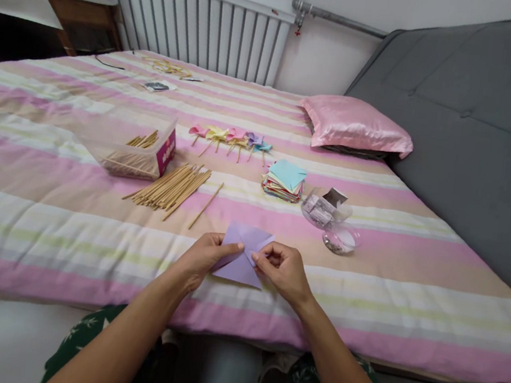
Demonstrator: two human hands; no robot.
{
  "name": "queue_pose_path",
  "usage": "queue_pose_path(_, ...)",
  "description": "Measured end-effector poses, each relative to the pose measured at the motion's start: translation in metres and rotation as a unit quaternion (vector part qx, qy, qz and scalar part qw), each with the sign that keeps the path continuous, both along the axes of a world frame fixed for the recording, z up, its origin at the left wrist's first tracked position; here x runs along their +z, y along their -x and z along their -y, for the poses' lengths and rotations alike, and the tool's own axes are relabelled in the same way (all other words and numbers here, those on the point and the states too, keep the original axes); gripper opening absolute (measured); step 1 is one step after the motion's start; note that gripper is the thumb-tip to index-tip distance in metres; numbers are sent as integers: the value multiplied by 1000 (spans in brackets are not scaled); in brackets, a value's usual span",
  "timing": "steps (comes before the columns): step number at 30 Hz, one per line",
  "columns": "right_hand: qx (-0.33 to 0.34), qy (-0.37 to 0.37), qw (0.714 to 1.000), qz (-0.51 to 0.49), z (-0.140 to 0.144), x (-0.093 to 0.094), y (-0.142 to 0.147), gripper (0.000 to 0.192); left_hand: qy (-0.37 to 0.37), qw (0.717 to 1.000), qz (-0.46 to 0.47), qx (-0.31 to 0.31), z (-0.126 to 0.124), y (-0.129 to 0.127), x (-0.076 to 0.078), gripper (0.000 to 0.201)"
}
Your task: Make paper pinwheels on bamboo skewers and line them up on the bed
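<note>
A square of purple paper (244,272) with cuts toward its middle is held just above the near part of the bed. My left hand (208,255) grips its left side, thumb on top near the centre and fingers underneath. On the right side my right hand (285,272) pinches a part of the paper between thumb and fingertips. A single wooden stick (206,205) lies beyond my left hand, beside a loose pile of similar sticks (173,187). Farther off, several finished paper pinwheels (236,136) on sticks lie in a row.
A clear plastic box (134,158) holds more sticks. A stack of coloured paper squares (284,180) lies ahead, with a clear container (324,209) and a small round dish (341,238) of tiny pieces right of it. Behind are a pink pillow (357,125) and a grey headboard (474,121).
</note>
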State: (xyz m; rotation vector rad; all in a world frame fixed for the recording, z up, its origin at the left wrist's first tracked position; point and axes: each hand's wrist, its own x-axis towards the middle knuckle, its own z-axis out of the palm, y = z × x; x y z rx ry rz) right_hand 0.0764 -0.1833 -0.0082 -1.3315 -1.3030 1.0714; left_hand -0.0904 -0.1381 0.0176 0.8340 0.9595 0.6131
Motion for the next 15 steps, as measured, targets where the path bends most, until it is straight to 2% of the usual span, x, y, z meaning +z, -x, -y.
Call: queue_pose_path(15,-15,-15,997,77,0,-2,2,23,-43,999,-31,3,0,0,-9,33)
